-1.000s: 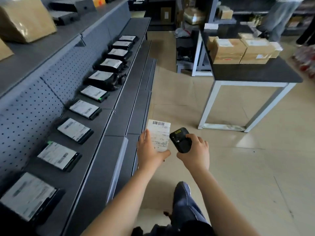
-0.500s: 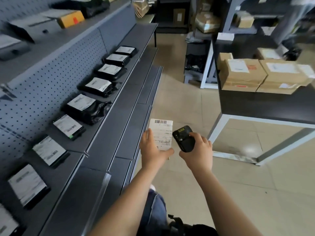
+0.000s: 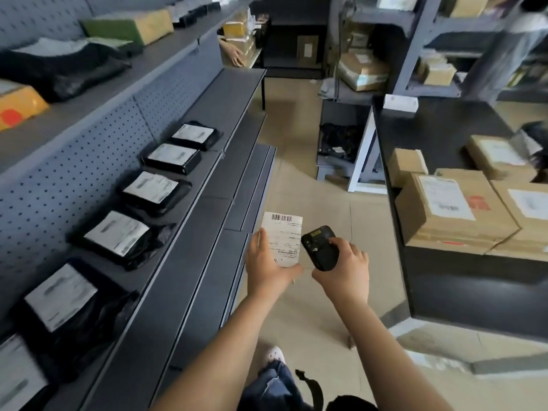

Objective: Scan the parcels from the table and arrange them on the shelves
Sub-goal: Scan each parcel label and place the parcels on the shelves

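Head view: left hand (image 3: 267, 264) pinches a thin white parcel (image 3: 283, 237) by its lower edge, over the floor (image 3: 296, 161) between shelf (image 3: 189, 232) and counter (image 3: 444, 134); right hand (image 3: 345, 269) is wrapped round the scanner (image 3: 320, 247). Parcel looks light and floppy; best gripped clear of the barcode (image 3: 281, 217).

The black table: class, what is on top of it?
Brown cardboard boxes with white labels and one small white box at its far edge. Anything behind the boxes is hidden.
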A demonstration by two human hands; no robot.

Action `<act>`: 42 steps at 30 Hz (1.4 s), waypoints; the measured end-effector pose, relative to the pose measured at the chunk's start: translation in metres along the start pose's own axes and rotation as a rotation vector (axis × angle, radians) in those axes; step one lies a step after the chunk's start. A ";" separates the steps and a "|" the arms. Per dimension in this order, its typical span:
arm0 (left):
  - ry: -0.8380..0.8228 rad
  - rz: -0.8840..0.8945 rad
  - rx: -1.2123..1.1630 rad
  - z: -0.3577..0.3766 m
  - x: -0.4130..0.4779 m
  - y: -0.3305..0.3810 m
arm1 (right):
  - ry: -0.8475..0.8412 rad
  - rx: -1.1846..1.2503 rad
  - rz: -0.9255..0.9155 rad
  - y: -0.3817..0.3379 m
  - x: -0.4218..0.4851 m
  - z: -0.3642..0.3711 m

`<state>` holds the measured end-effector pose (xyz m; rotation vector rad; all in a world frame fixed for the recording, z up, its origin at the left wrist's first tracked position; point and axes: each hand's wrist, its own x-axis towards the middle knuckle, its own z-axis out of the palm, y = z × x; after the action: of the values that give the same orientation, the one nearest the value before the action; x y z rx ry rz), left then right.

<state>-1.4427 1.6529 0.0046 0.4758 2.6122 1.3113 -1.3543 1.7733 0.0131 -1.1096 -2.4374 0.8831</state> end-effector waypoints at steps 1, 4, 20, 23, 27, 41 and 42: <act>0.003 0.006 0.009 0.002 0.025 0.006 | 0.005 0.004 0.001 -0.007 0.023 0.003; -0.005 0.000 0.029 0.009 0.086 0.021 | 0.018 0.008 0.007 -0.020 0.082 0.010; 0.218 -0.061 0.051 0.085 0.381 0.090 | -0.097 0.084 -0.157 -0.058 0.421 0.061; 0.263 -0.107 0.072 0.091 0.427 0.102 | -0.133 0.092 -0.218 -0.073 0.476 0.065; 0.324 -0.178 0.080 0.097 0.471 0.108 | -0.197 0.107 -0.273 -0.087 0.530 0.082; 0.542 -0.406 -0.020 0.075 0.666 0.051 | -0.431 0.017 -0.526 -0.197 0.711 0.213; 0.569 -0.425 -0.012 0.068 0.681 0.045 | -0.450 0.006 -0.558 -0.211 0.723 0.224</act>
<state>-2.0484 1.9746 -0.0113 -0.5130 2.8887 1.4604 -2.0565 2.1266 0.0050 -0.1893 -2.8650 1.0175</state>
